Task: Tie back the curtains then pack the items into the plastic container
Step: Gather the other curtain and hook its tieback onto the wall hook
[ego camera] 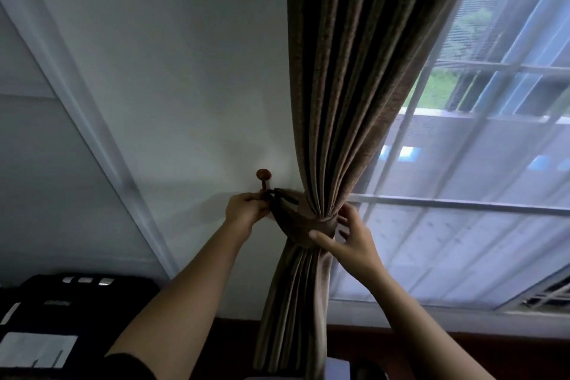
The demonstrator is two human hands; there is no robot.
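Observation:
A brown pleated curtain (pixel 364 77) hangs beside the window, gathered at its waist by a matching fabric tieback (pixel 299 225). A wooden knob hook (pixel 264 177) sticks out of the white wall just left of the curtain. My left hand (pixel 246 210) pinches the tieback's loop end right at the hook's stem. My right hand (pixel 348 236) holds the band where it wraps the curtain, thumb across the front and fingers curled behind the right side. No plastic container is in view.
A sheer white curtain (pixel 462 210) covers the barred window (pixel 493 71) on the right. A dark appliance or case (pixel 71 308) with white labels sits at lower left. A dark wooden skirting or ledge (pixel 385 345) runs along the bottom.

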